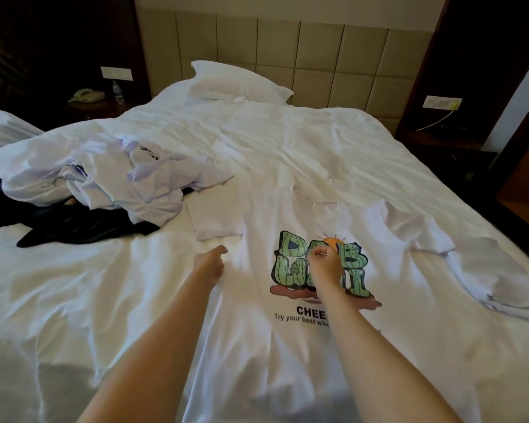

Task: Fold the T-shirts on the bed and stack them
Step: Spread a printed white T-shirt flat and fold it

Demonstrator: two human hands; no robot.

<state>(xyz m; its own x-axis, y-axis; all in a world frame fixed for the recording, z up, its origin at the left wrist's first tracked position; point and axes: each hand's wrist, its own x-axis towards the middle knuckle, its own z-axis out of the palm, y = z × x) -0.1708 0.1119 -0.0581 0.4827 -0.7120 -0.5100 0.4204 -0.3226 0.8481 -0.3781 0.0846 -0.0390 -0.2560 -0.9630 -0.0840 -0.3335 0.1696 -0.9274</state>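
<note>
A white T-shirt [257, 346] with a green cartoon print and black lettering lies spread face up on the bed, collar pointing away from me. My left hand [209, 264] grips the fabric near the shirt's left side, below its sleeve, and creases run from the hand back toward me. My right hand [326, 262] is over the print with its fingers curled; I see no fabric held in it. A crumpled pile of white T-shirts [129, 178] lies at the left, partly on a dark garment [74, 227]. Another white T-shirt [471, 270] lies rumpled at the right.
The bed [287, 138] has a wrinkled white cover, with a pillow [239, 80] at the padded headboard. A nightstand at the back left carries a phone [86, 95] and a water bottle [118, 93]. The bed's right edge drops off to a dark floor.
</note>
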